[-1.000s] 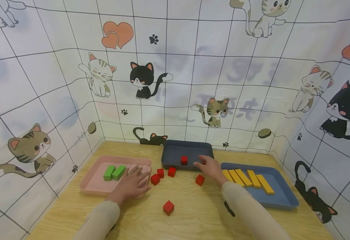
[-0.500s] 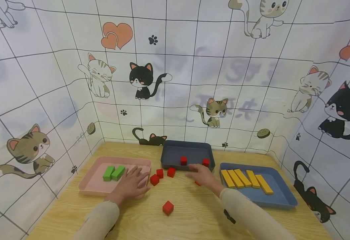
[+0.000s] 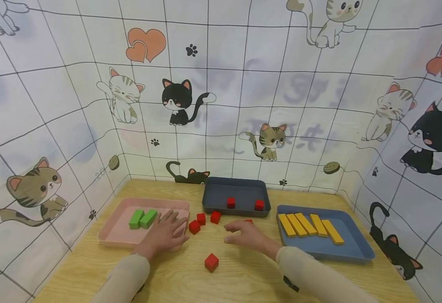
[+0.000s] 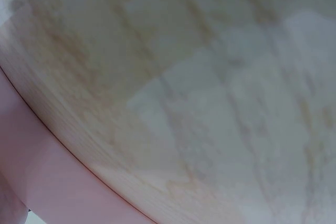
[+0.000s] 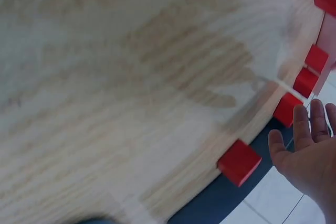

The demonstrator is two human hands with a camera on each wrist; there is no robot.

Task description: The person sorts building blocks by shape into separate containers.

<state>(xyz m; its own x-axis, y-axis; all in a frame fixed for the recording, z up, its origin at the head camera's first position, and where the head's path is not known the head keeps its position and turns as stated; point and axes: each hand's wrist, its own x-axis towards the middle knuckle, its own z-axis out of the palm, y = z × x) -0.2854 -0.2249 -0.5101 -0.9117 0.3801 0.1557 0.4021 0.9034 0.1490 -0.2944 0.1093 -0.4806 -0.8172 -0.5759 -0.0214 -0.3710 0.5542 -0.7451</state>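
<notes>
Red cubes lay inside and before the dark tray; table separated the right hand, fingers parted, from the left hand, fingers spread across the edge of the pink tray.

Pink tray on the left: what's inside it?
Two green blocks lie next to each other in the pink tray. In the head view, the left hand covers part of its right side, so anything beneath the hand cannot be seen.

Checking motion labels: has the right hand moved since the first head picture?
Yes. Judged against the dark tray, the right hand has moved toward the person and slightly left.
</notes>
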